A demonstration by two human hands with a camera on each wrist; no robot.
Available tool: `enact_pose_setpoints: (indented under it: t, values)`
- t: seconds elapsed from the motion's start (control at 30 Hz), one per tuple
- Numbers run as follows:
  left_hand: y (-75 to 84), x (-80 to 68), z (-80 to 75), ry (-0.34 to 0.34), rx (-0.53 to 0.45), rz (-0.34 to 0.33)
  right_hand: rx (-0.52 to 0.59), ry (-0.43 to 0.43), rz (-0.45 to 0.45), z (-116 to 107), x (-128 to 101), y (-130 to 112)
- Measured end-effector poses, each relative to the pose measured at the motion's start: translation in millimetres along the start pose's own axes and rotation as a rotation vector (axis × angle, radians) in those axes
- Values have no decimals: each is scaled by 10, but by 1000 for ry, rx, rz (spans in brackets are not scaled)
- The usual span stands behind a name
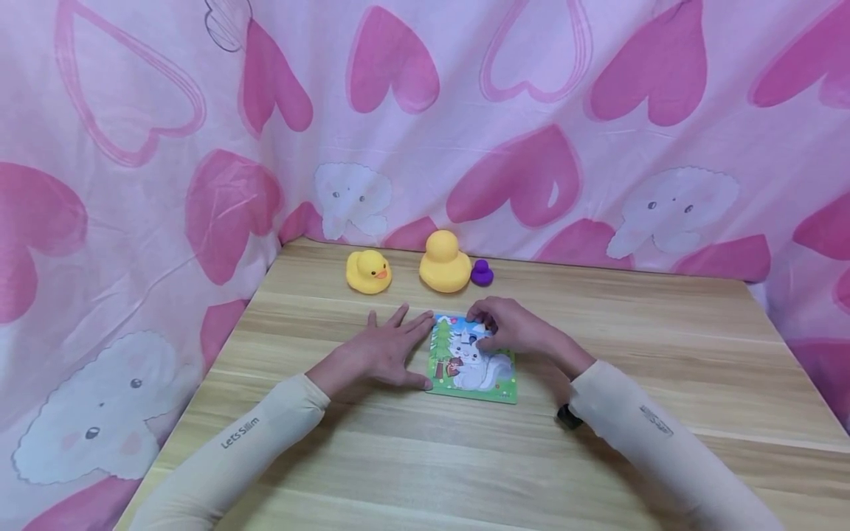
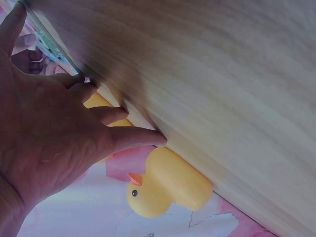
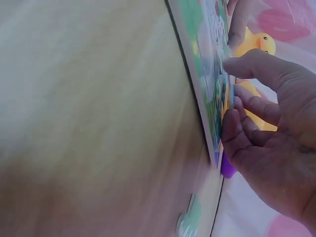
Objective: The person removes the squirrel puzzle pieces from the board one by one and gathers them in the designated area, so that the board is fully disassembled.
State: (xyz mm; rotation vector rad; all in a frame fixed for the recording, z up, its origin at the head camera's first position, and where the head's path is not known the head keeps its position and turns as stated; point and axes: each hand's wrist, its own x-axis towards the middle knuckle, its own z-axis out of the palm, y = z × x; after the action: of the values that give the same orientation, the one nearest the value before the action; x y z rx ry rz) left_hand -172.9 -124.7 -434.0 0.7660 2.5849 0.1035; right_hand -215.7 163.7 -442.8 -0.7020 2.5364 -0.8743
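While the left hand (image 1: 375, 354) is laid flat on the wooden tabletop (image 1: 664, 354) with fingers spread straight, its thumb and forefinger are set against the left edge of the square cartoon-squirrel jigsaw board (image 1: 473, 361). The board's far edge is pressed by the right hand (image 1: 514, 328), fingers curled; it is placed mid-tabletop, nearer the far edge.

— What colours do you see on your puzzle (image 1: 473, 365)?

— A green border, a white squirrel, a green tree, some blue sky.

— And behind it?

— You have two yellow ducks (image 1: 368, 271) (image 1: 444, 262) with orange beaks, and a purple toy (image 1: 482, 273).

— The table (image 1: 664, 383)?

— Light wood grain. Your cloth (image 1: 133, 184) is pale pink with darker pink hearts and white elephants. Your sleeves (image 1: 252, 442) are cream.
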Motion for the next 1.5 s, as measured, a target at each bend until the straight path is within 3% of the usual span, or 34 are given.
enact_pose_setpoints:
  t: [0.3, 0.5, 0.87, 1.1, 1.5]
  values:
    - [-24, -15, 3, -1, -4, -2, 5, 141, 52, -147, -342, 144]
    - [-36, -16, -3, -1, 0, -1, -44, 201, 63, -238, -600, 388]
    - [-50, -10, 13, 6, -3, -4, -100, 262, 95, -455, -1060, 794]
    - [-28, -17, 4, 1, 0, -2, -105, 222, 101, -507, -1242, 934]
    - [-23, 4, 20, 5, -2, 10, -76, 158, 129, -502, -1265, 987]
